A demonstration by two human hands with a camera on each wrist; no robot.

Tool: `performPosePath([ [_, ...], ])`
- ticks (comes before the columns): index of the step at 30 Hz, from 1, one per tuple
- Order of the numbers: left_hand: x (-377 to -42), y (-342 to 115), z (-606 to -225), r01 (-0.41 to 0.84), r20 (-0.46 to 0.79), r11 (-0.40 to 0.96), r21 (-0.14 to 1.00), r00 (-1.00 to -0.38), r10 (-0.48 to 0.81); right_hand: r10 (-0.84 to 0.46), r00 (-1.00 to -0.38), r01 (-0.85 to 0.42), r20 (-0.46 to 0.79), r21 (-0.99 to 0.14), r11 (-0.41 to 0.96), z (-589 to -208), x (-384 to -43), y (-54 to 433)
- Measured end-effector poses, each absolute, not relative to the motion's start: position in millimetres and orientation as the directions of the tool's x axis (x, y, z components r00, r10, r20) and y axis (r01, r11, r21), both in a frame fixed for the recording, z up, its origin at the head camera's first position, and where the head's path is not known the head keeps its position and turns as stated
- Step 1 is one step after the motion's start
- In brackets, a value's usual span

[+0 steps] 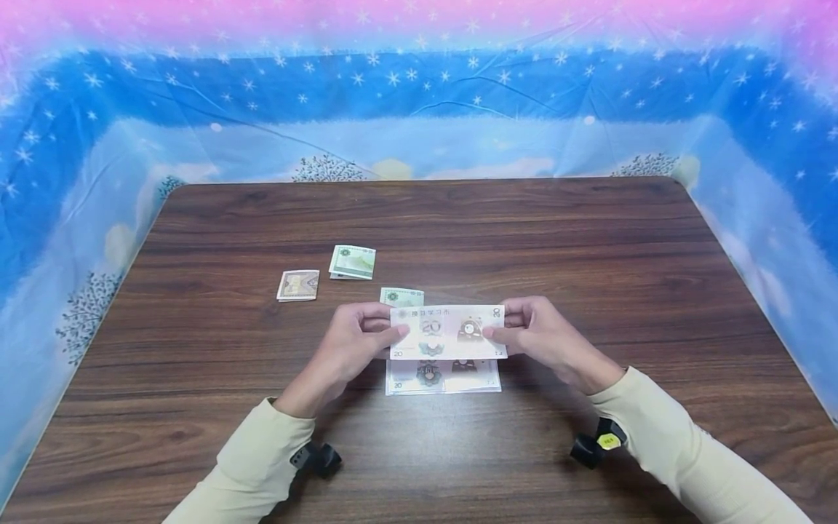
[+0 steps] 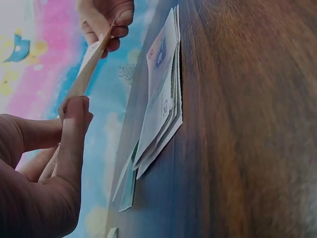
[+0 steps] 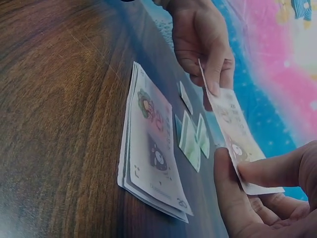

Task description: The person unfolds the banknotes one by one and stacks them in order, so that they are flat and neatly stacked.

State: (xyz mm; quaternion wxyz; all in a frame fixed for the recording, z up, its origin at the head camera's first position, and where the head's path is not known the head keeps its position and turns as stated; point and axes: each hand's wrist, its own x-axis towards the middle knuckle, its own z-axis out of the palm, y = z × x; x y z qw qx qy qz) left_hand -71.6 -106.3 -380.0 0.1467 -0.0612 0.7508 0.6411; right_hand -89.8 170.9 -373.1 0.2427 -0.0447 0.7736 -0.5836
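A pale pinkish banknote (image 1: 452,342) marked 20 is stretched flat between both hands, raised above the table. The left hand (image 1: 350,340) pinches its left end, thumb on the face and fingers behind. At the other end the right hand (image 1: 543,336) pinches it the same way. Beneath lies a stack of similar banknotes (image 1: 444,378), partly covered by the held note in the head view; its layered edges show in the left wrist view (image 2: 161,99). Just behind the held note, a folded green note (image 1: 401,296) is partly hidden.
Farther back on the brown wooden table (image 1: 524,240) sit another folded green note (image 1: 353,262) and, to its left, a folded brownish note (image 1: 298,285). A blue and pink snowflake-patterned cloth (image 1: 419,87) hangs around the table's back and sides.
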Motion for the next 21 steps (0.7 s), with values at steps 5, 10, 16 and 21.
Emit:
performPosePath([
  [5, -72, -108, -382, -0.341, -0.353, 0.11, 0.933, -0.929, 0.114, -0.368, -0.871, 0.228, -0.324, -0.933, 0.279, -377, -91, 173],
  [10, -73, -109, -383, -0.361, -0.371, 0.097, 0.927, -0.921, 0.121, -0.381, -0.868, 0.231, -0.318, -0.938, 0.257, -381, -92, 174],
  [16, -71, -110, -384, -0.303, -0.327, 0.16, 0.94, -0.933, 0.151, -0.363, -0.875, 0.214, -0.321, -0.928, 0.305, -383, -90, 175],
  [21, -70, -111, -386, -0.286, -0.332, 0.253, 0.924, -0.93, 0.159, -0.364, -0.87, 0.218, -0.332, -0.922, 0.32, -388, -89, 175],
])
